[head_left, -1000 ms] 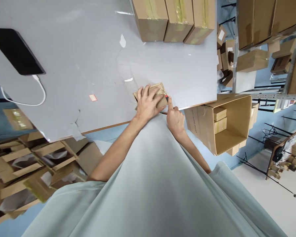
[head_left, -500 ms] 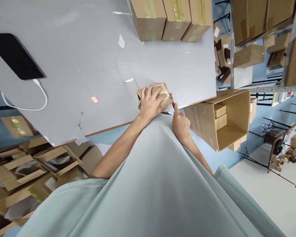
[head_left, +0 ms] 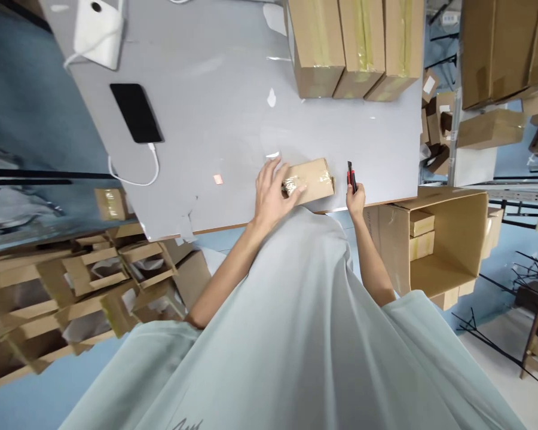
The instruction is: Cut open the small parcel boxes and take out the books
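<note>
A small taped cardboard box (head_left: 312, 179) lies on the grey table (head_left: 183, 131) close to its front edge. My left hand (head_left: 271, 190) grips the box's left end, thumb on the near side and fingers curved around the far side. To the right of the box, my right hand (head_left: 355, 198) is closed around a red and black utility knife (head_left: 351, 177), its tip pointing away from me. A gap separates the knife from the box.
Three taped cartons (head_left: 361, 51) stand at the back of the table. A phone (head_left: 137, 112) on a white cable and a white power bank (head_left: 99, 36) lie at left. A large open carton (head_left: 443, 239) holding small boxes stands right; open cartons (head_left: 103, 269) fill the lower left.
The knife has come away from the box's right end and moved right with my right hand. My left hand has slid from the box's top to its left end. The view has shifted.
</note>
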A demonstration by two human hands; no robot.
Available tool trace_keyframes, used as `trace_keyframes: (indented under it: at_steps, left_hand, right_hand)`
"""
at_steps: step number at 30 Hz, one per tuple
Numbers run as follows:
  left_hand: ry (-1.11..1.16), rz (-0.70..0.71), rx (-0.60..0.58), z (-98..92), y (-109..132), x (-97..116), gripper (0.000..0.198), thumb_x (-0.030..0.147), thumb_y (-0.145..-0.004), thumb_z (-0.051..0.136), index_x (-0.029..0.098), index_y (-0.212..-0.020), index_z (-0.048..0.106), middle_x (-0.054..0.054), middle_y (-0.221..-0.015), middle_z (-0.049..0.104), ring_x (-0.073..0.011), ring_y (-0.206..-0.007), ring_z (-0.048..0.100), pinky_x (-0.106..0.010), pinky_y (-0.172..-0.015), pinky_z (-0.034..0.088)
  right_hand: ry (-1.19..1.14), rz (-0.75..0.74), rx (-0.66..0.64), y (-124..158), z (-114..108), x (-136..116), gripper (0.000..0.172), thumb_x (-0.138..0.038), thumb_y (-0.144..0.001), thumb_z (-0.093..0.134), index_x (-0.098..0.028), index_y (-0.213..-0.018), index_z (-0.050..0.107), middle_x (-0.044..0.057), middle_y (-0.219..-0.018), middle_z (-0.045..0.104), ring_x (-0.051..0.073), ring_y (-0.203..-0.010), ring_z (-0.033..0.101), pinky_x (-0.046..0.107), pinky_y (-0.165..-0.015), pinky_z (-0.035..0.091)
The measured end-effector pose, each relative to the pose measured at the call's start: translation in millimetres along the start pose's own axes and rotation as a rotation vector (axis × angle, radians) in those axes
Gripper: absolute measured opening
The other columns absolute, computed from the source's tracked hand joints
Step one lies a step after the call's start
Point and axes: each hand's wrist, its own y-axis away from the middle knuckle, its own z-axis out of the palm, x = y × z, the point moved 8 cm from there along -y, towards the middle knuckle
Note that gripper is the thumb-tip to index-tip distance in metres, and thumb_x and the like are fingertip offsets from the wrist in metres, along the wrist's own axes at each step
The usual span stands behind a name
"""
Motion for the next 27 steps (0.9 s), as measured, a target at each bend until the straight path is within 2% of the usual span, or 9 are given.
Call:
trace_keyframes:
  at_steps: [2,4,7,11,16,18,20,24,27]
  left_hand:
    - [0.038,-0.115,0.071,-12.8,13.5,-25.2,0.081,0.074,-0.099,0.071,0.025,-0.162,0.058,-0.021,-0.172,0.055,-0.0410,-0.162,0.052,-0.063,-0.132,0.045]
    - [0.128,-0.237,0.092,-13.0,28.0,-51.0,0.082,0.074,-0.097,0.073,0.024,-0.161,0.059,-0.022,-0.166,0.060,-0.0384,-0.148,0.066,-0.058,-0.120,0.059]
    - [0.331,-0.423,0.064,5.8,47.3,-83.3,0.080,0.071,-0.094,0.077,0.023,-0.156,0.062,-0.023,-0.159,0.066,-0.0340,-0.127,0.078,-0.054,-0.107,0.067]
    - [0.532,-0.551,0.026,32.7,62.3,-101.3,0.079,0.069,-0.092,0.079,0.020,-0.152,0.064,-0.025,-0.155,0.069,-0.0348,-0.127,0.080,-0.055,-0.108,0.067]
    - [0.532,-0.563,0.096,31.5,64.4,-97.9,0.078,0.071,-0.090,0.080,0.021,-0.149,0.066,-0.024,-0.154,0.071,-0.0369,-0.135,0.077,-0.058,-0.117,0.063]
    - [0.525,-0.541,0.113,29.2,59.6,-89.8,0.077,0.072,-0.090,0.080,0.020,-0.146,0.068,-0.023,-0.152,0.073,-0.0379,-0.140,0.074,-0.058,-0.120,0.061]
    - [0.529,-0.513,0.113,29.4,52.9,-79.3,0.076,0.074,-0.090,0.079,0.021,-0.144,0.069,-0.021,-0.152,0.074,-0.0379,-0.143,0.072,-0.058,-0.122,0.060]
    - [0.525,-0.488,0.094,28.5,42.3,-58.9,0.077,0.075,-0.092,0.077,0.020,-0.145,0.070,-0.019,-0.154,0.073,-0.0375,-0.140,0.074,-0.058,-0.122,0.060]
    - [0.447,-0.475,0.121,11.3,39.2,-43.6,0.073,0.072,-0.096,0.074,0.021,-0.148,0.071,-0.017,-0.153,0.074,-0.0361,-0.137,0.075,-0.055,-0.119,0.063]
  right_hand:
    - [-0.001,0.126,-0.018,-23.8,15.8,17.8,0.034,-0.030,-0.105,0.049,-0.010,-0.125,0.069,0.023,-0.123,0.079,0.027,-0.109,0.071,0.033,-0.098,0.056]
    - [0.006,0.178,-0.036,-36.1,25.1,26.8,0.036,-0.028,-0.103,0.052,-0.008,-0.125,0.071,0.023,-0.122,0.080,0.027,-0.109,0.070,0.033,-0.099,0.056]
    - [0.030,0.179,-0.062,-44.1,28.7,29.9,0.039,-0.023,-0.099,0.052,-0.005,-0.126,0.072,0.027,-0.126,0.078,0.030,-0.114,0.070,0.039,-0.106,0.055]
    - [0.014,0.089,-0.064,-44.9,19.5,12.6,0.045,-0.022,-0.100,0.054,-0.005,-0.139,0.069,0.030,-0.146,0.069,0.030,-0.131,0.067,0.042,-0.117,0.052]
    - [-0.298,-0.196,-0.291,-8.0,17.2,-53.7,0.055,-0.049,-0.113,0.049,-0.017,-0.156,0.059,0.020,-0.146,0.072,0.025,-0.124,0.074,0.039,-0.102,0.063]
    - [-0.298,-0.297,-0.364,13.7,17.0,-80.9,0.062,-0.057,-0.111,0.057,-0.020,-0.161,0.056,0.019,-0.150,0.071,0.027,-0.125,0.075,0.042,-0.105,0.063]
    - [-0.231,-0.357,-0.357,28.2,15.1,-99.3,0.065,-0.058,-0.110,0.059,-0.021,-0.162,0.054,0.020,-0.156,0.068,0.030,-0.132,0.073,0.047,-0.112,0.061]
    - [-0.179,-0.348,-0.318,33.5,15.7,-108.4,0.060,-0.054,-0.111,0.058,-0.020,-0.160,0.054,0.020,-0.155,0.069,0.032,-0.137,0.071,0.050,-0.116,0.059]
    - [-0.273,-0.308,-0.382,28.1,25.5,-103.9,0.058,-0.058,-0.112,0.055,-0.022,-0.157,0.056,0.017,-0.151,0.072,0.028,-0.131,0.073,0.044,-0.109,0.062]
